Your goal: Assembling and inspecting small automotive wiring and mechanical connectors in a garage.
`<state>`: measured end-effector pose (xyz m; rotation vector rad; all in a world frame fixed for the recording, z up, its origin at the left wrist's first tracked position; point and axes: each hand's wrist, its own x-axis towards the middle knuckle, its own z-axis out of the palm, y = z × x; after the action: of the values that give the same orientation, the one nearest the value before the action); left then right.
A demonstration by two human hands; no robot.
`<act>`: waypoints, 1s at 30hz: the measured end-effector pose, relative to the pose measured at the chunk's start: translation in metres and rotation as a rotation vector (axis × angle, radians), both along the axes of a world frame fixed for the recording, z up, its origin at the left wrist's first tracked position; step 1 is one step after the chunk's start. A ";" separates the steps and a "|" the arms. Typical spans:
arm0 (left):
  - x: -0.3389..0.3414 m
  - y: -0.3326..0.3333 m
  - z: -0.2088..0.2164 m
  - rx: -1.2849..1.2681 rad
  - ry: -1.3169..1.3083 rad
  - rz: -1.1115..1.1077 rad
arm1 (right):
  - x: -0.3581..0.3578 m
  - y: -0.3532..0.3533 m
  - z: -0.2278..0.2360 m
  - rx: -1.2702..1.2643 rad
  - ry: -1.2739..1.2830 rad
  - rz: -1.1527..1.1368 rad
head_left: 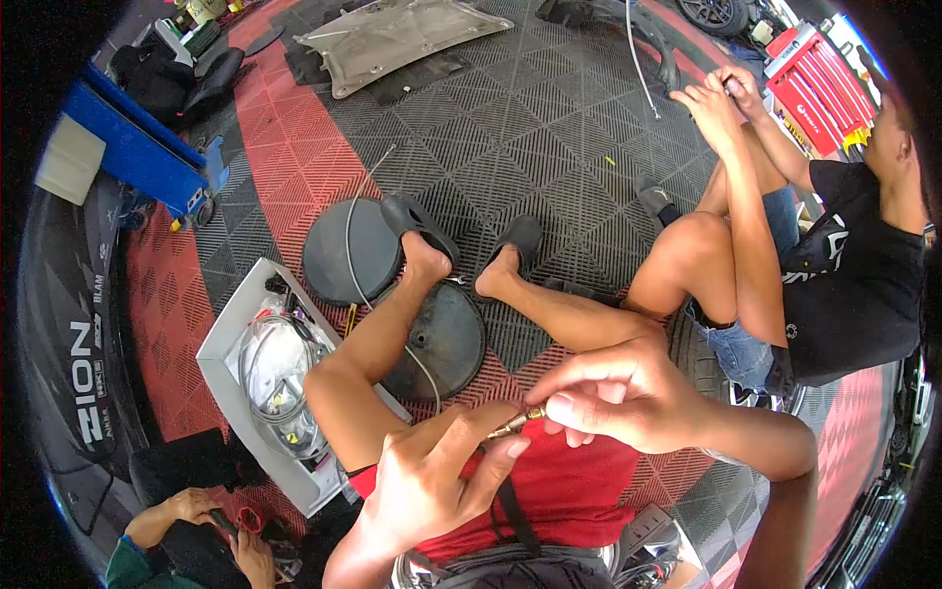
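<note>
My left hand (442, 476) and my right hand (618, 398) meet above my lap, fingertips pinched together. Between them is a small brass-coloured metal fitting (512, 424). The left thumb and forefinger grip one end and the right ones the other. A thin grey hose (350, 240) curves over the floor and past my knee toward my left hand. Its lower end disappears behind that hand, so I cannot tell whether it joins the fitting.
Left of my leg stands an open white box (231, 344) with coiled hoses in clear bags. Black round discs (339, 245) lie by my feet. At right sits a person (844, 265); another person's hands (250, 555) work at lower left. A blue lift arm (137, 137) juts in.
</note>
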<state>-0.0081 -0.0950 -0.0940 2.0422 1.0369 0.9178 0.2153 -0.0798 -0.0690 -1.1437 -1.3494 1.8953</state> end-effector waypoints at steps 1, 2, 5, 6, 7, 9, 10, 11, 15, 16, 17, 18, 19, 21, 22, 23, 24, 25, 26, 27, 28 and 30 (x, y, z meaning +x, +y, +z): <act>-0.001 0.000 -0.002 0.024 0.023 -0.001 | 0.000 0.000 0.000 0.001 0.002 0.000; 0.000 0.000 -0.003 0.025 0.023 -0.002 | 0.001 0.001 0.002 -0.016 -0.004 0.011; 0.001 -0.001 -0.004 0.051 -0.026 0.009 | 0.002 0.001 0.001 -0.017 -0.007 0.024; 0.000 -0.001 -0.001 0.013 -0.019 0.014 | 0.002 0.001 0.000 -0.003 -0.005 0.026; 0.000 -0.001 0.001 -0.025 -0.013 0.019 | 0.002 0.001 -0.002 -0.001 -0.004 0.028; -0.001 -0.001 0.006 -0.026 0.006 0.024 | 0.001 0.002 -0.002 -0.074 0.050 0.009; -0.001 -0.001 0.007 -0.030 0.025 0.028 | 0.001 0.003 -0.003 -0.070 0.050 0.012; -0.002 -0.001 0.007 -0.026 0.028 0.034 | 0.000 0.004 -0.005 -0.115 0.071 0.020; -0.010 0.006 0.010 0.015 -0.005 0.104 | -0.006 0.010 -0.021 -0.270 0.270 -0.007; -0.014 0.009 0.012 0.050 -0.021 0.133 | -0.006 0.013 -0.025 -0.261 0.272 0.007; -0.021 0.013 0.012 0.082 -0.060 0.162 | -0.009 0.016 -0.029 -0.348 0.387 -0.029; -0.030 0.015 0.011 0.087 -0.080 0.218 | -0.013 0.020 -0.035 -0.437 0.504 -0.062; -0.038 0.018 0.009 0.145 -0.103 0.256 | -0.019 0.024 -0.043 -0.460 0.628 -0.063; -0.055 0.024 0.003 0.259 -0.123 0.343 | -0.042 0.030 -0.045 -0.419 0.662 -0.074; -0.064 0.030 -0.007 0.287 -0.115 0.376 | -0.053 0.034 -0.045 -0.389 0.696 -0.121; -0.074 0.035 -0.022 0.427 -0.178 0.433 | -0.063 0.039 -0.045 -0.355 0.711 -0.098; -0.088 0.043 -0.038 0.572 -0.233 0.489 | -0.077 0.045 -0.043 -0.352 0.718 -0.038; -0.099 0.051 -0.053 0.647 -0.203 0.549 | -0.091 0.048 -0.039 -0.188 0.688 -0.034; -0.113 0.056 -0.060 0.723 -0.159 0.614 | -0.108 0.052 -0.033 -0.030 0.673 -0.023; -0.120 0.063 -0.062 0.722 -0.178 0.619 | -0.119 0.056 -0.027 0.014 0.644 -0.021; -0.130 0.070 -0.062 0.721 -0.199 0.624 | -0.130 0.061 -0.024 0.023 0.646 0.023; -0.155 0.083 -0.064 0.814 -0.230 0.555 | -0.155 0.068 -0.021 0.061 0.576 -0.017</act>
<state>-0.1632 -0.0117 -0.1584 2.1904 1.2504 2.0843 0.0604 -0.0116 -0.0898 -0.5096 -1.0539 1.9484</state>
